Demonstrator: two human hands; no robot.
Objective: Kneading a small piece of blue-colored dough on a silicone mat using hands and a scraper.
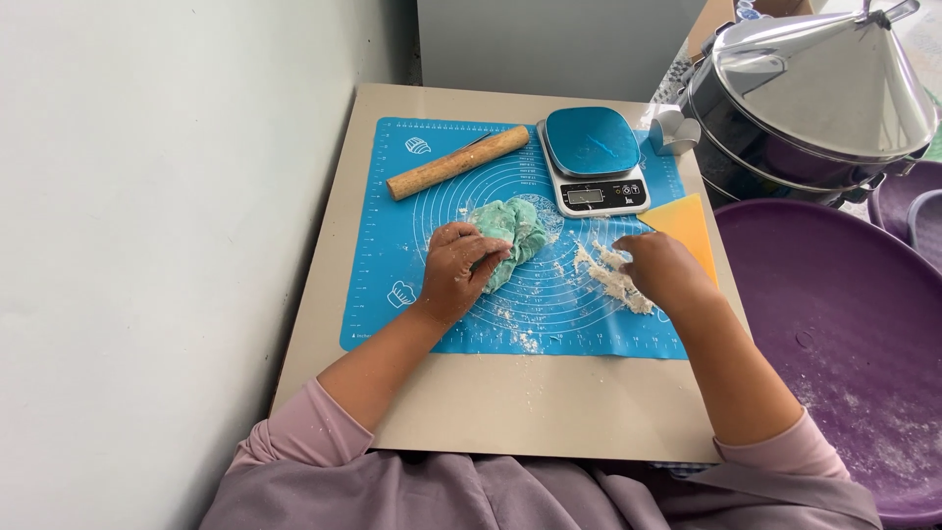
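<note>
Head | left hand grip pressed onto green dough | right hand pinching flour crumbs

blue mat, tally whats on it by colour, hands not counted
green: 1, the dough lump under the left hand
tan wood: 1, the rolling pin
white with blue top: 1, the kitchen scale
yellow: 1, the scraper, partly off the blue mat
whitish: 1, the flour pile at the right hand
total: 5

Place: a home kitchen corner for baking.
Signs: blue silicone pastry mat, wooden rolling pin, digital kitchen scale, steel steamer pot, purple basin.
</note>
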